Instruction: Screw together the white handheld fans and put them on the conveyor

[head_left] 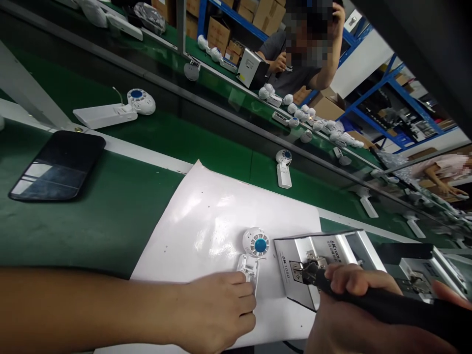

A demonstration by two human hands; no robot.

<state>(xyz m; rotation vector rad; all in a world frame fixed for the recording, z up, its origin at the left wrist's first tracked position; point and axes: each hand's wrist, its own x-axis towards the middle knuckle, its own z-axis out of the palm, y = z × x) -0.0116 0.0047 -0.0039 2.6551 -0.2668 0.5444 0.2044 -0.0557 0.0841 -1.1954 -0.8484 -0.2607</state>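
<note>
My left hand [214, 309] comes in from the left and grips the open white housing [249, 270] of a small handheld fan. The round fan head [256, 243], with its blue centre, lies on a white sheet [221, 231]. My right hand [354, 305] grips a black-handled tool [387, 305], whose front end meets a metal fitting [311, 263] on a silver plate marked "OK 1050" [313, 250]. The tool's exact kind cannot be made out. My fingers hide part of the housing.
A black smartphone [57, 165] lies on the green conveyor belt [121, 211]. Further white fans [283, 169] rest along it. Another fan [132, 105] sits at the left. Beyond a long rail, a co-worker [298, 64] sits among boxes and blue shelving [398, 98].
</note>
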